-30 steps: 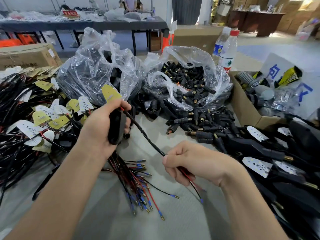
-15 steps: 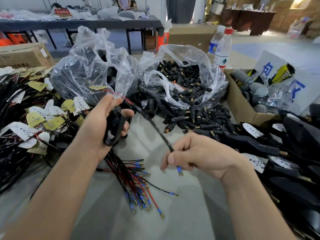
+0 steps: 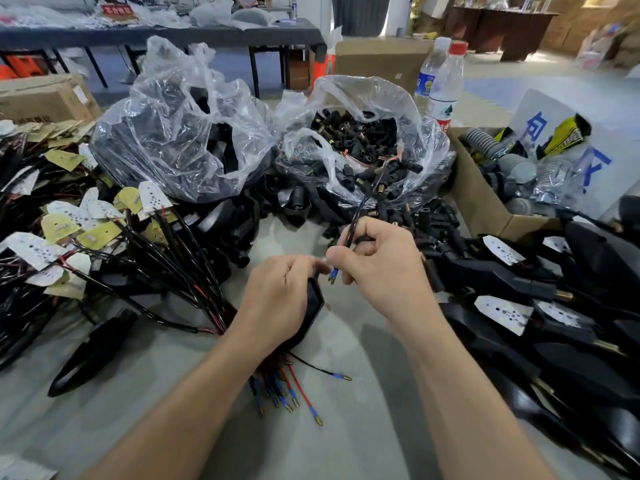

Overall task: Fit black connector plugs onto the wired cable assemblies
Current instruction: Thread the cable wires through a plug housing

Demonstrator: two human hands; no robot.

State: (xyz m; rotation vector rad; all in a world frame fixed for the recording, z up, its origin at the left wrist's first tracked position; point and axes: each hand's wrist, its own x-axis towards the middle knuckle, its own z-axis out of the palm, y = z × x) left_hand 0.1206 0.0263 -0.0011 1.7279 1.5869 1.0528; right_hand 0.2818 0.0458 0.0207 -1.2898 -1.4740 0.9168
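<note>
Gripping: right hand (image 3: 384,271) pinches a black cable (image 3: 357,210) just above its blue-sleeved terminal (image 3: 333,274) | left hand (image 3: 277,299) curls round a black housing (image 3: 313,306), fingertips blurred, probably touching the terminal | connector plugs (image 3: 363,143) sit bagged beyond both hands.

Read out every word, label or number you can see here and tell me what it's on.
"向": blue character on the white board at right, partly hidden; the blue one below it is cut off.
Red sign on the far table: white characters, too blurred.
Red-capped bottle and the bottle behind it: labels too small.
Yellow packet: black print, blurred.
Cardboard box at left: print blurred.
</note>
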